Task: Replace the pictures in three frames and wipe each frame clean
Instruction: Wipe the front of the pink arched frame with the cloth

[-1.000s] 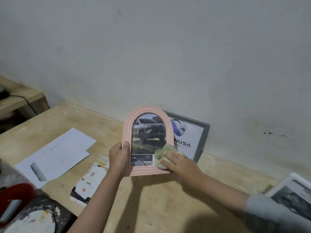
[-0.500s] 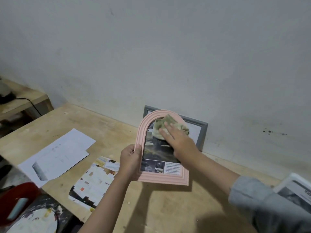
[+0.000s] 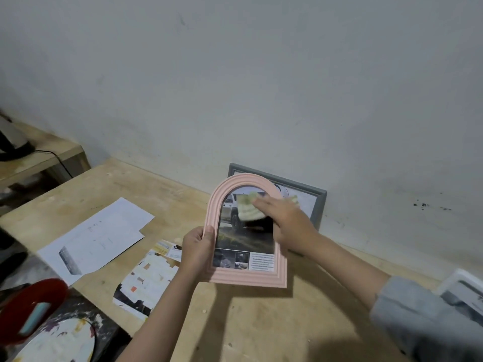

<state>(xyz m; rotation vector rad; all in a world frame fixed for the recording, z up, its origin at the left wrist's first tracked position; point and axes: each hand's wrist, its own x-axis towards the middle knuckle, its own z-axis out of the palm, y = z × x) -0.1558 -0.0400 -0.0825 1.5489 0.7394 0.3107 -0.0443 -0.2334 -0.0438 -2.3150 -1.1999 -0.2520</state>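
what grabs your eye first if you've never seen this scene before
The pink arched frame at the centre, held up over the wooden table: the left hand grips its left edge while the right hand presses a pale cloth against its glass. Behind it, a grey frame leans against the wall.

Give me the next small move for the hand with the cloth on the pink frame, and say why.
Probably sweep the cloth down the glass toward the text strip at the bottom. The right hand presses it flat near the arch of the pink frame, so the lower picture looks not yet covered. The left hand grips the frame's left edge and can steady the stroke.
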